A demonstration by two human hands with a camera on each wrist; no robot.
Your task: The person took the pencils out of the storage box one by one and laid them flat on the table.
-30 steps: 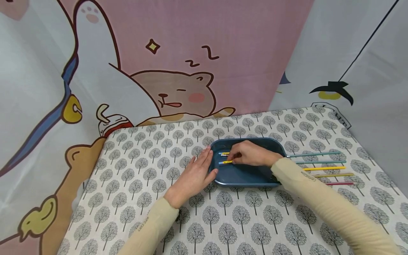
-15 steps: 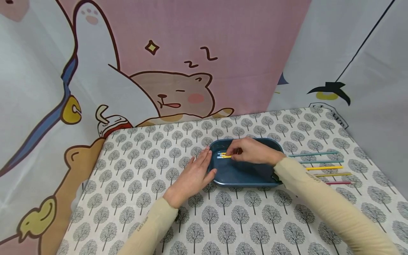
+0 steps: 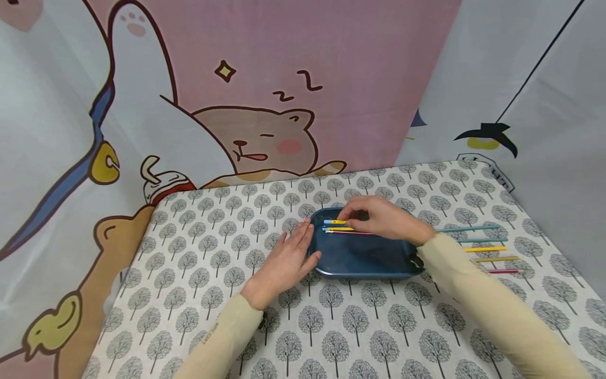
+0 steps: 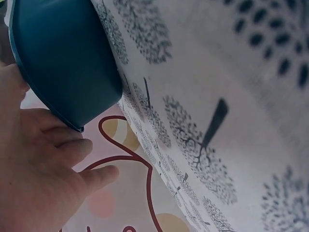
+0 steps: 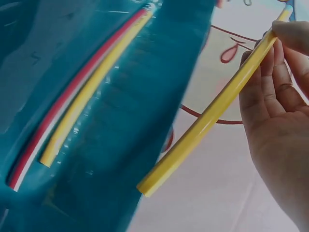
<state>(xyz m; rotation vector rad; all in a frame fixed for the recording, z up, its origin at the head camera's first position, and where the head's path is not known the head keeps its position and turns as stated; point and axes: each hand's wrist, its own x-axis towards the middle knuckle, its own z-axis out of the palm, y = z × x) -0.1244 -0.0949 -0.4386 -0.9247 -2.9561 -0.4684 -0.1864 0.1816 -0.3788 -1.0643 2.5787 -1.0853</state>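
A dark blue rectangular tray (image 3: pixel 366 260) sits on the patterned cloth. My left hand (image 3: pixel 286 263) rests against its left end, fingers extended along the rim (image 4: pixel 46 104). Above the tray's far side, my right hand (image 3: pixel 379 218) pinches a yellow pencil (image 5: pixel 207 116) near its light-blue end, between thumb and fingers. In the right wrist view this pencil slants over the tray's edge. Inside the tray, another yellow pencil (image 5: pixel 96 89) lies alongside a red-and-white pencil (image 5: pixel 65 101); in the head view my right hand partly covers them.
To the right of the tray, several thin pencils lie roughly parallel on the cloth, among them a teal one (image 3: pixel 478 228), a yellow one (image 3: pixel 487 249) and a red one (image 3: pixel 504 271). Cartoon-printed fabric (image 3: pixel 369 79) hangs behind the table.
My right hand has moved toward the tray's far side, and the yellow pencil in it is now farther back. The red-and-white pencil shows more clearly. The left hand stays at the rim.
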